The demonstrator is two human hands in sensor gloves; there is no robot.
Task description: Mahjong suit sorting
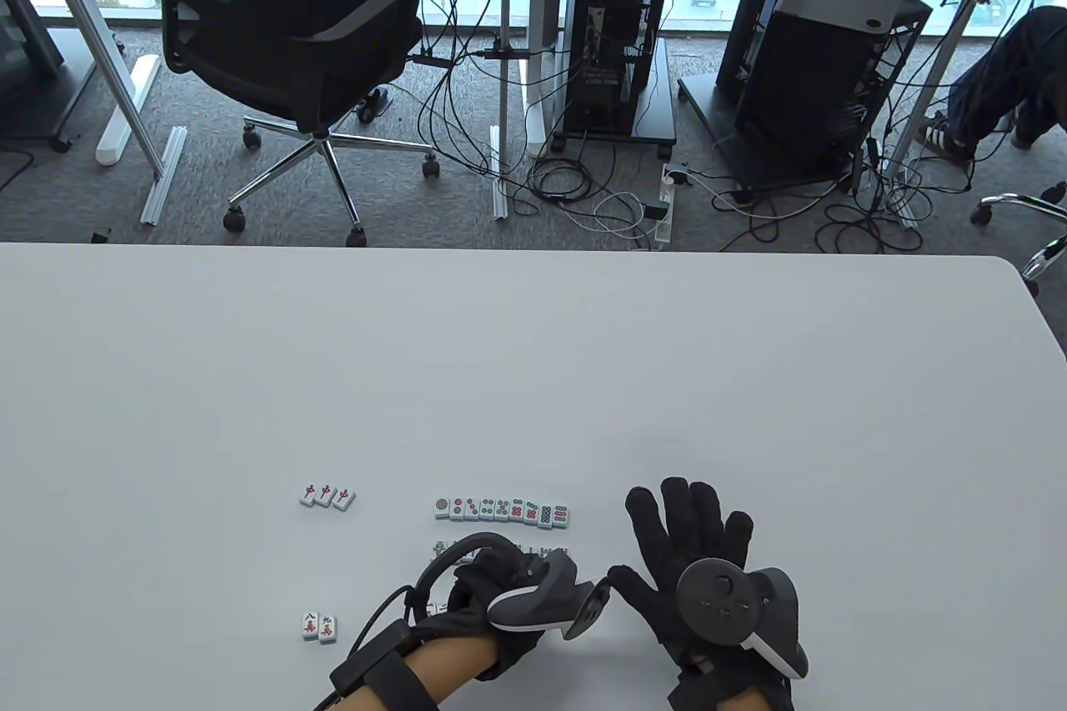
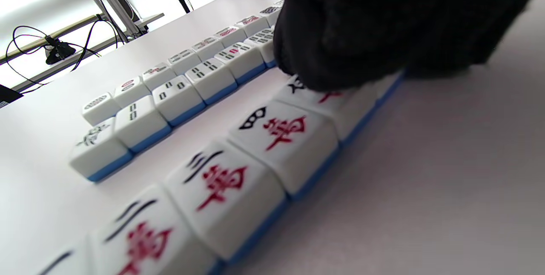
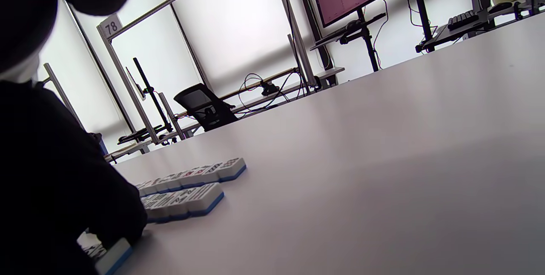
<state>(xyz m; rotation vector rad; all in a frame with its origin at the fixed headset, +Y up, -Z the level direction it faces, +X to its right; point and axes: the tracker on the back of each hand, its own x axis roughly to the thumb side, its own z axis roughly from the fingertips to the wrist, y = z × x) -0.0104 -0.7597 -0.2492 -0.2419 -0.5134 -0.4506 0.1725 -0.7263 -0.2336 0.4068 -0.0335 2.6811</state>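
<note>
White, blue-backed mahjong tiles lie face up near the table's front edge. A row of dot tiles (image 1: 501, 510) lies farthest from me, and a bamboo row (image 2: 179, 96) lies behind a character row (image 2: 225, 185). My left hand (image 1: 482, 578) covers most of those two rows in the table view. Its curled fingers (image 2: 340, 53) grip the character tile (image 2: 340, 102) at the row's right end. My right hand (image 1: 692, 532) lies flat and spread on the table just right of the rows, holding nothing.
Three red dragon tiles (image 1: 328, 497) sit to the left of the rows. Two more character tiles (image 1: 319, 625) lie at the front left. Past the table's far edge (image 1: 533, 251) stand an office chair (image 1: 292, 52) and computer carts.
</note>
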